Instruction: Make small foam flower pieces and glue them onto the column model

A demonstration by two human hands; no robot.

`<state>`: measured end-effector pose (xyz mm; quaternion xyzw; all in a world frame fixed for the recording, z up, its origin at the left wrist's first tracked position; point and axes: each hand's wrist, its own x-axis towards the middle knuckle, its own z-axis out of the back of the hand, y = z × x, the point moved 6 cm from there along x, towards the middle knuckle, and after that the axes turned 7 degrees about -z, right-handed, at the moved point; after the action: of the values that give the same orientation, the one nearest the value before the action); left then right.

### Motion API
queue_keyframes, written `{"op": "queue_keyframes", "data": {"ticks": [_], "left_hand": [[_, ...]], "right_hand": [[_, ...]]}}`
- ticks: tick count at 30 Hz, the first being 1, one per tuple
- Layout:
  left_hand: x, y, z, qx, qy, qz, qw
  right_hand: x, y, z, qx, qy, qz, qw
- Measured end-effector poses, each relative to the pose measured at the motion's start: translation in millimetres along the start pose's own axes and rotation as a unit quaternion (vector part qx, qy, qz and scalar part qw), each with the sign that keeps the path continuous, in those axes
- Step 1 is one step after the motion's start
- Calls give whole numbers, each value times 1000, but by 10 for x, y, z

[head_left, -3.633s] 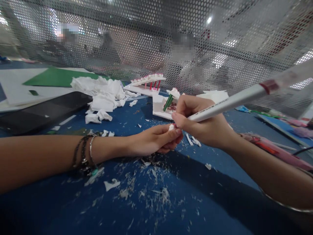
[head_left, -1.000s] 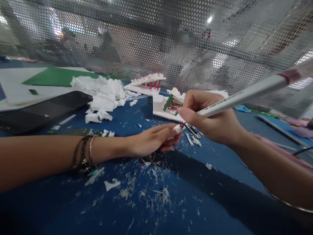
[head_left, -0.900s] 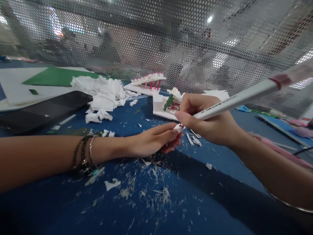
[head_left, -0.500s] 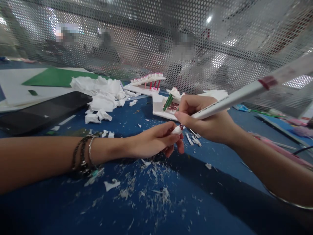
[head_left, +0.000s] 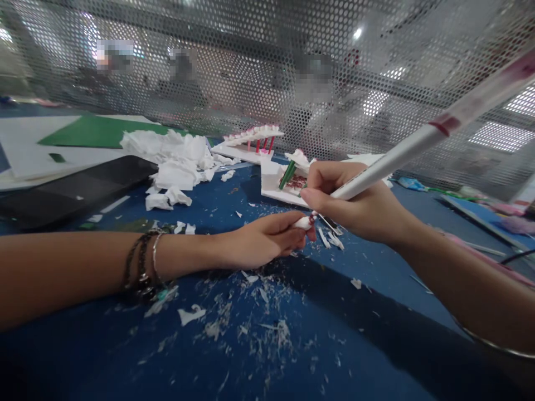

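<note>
Between thumb and fingers, my left hand [head_left: 263,240] pinches a small white piece [head_left: 304,223] with dark red marks at its right end; its kind is not clear. My right hand [head_left: 355,206] is closed round a white marker [head_left: 393,161] with a dark red band, its back end slanting up to the right. The marker's tip is at the red-marked end of the white piece. Just behind my right hand stands a white foam model [head_left: 270,181] with green sticks and a reddish-brown patch, partly hidden by the hand.
Crumpled white tissue [head_left: 175,161] and a black phone [head_left: 79,189] lie on the left, near a green sheet [head_left: 96,132]. Another white model [head_left: 251,142] with red posts stands farther back. White scraps litter the blue table [head_left: 167,356]. A perforated metal screen [head_left: 251,72] rises behind.
The fingers of my left hand have curled in closer below the white piece. The marker has tilted slightly, and its tip has shifted a little on the piece.
</note>
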<state>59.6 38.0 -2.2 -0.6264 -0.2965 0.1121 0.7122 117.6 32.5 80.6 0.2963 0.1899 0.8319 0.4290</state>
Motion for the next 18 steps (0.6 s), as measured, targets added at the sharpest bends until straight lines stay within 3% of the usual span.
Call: {"op": "queue_keyframes", "data": {"ticks": [5,10,15,18], "left_hand": [[5,-12,-5,8,-3,-4,1000],[9,-2,-21,-1,12,-12,1000],[4,11,-15,-1,6,-4,1000],[3,12,-19,-2,4,4,1000]], "right_hand": [[-4,20,-30,-19,21,4,1000],[4,19,-7,-19,-4,3,1000],[-4,-2,-49,-24,26,-10,999],[-5,-11,-25,-31,3,-15,999]]}}
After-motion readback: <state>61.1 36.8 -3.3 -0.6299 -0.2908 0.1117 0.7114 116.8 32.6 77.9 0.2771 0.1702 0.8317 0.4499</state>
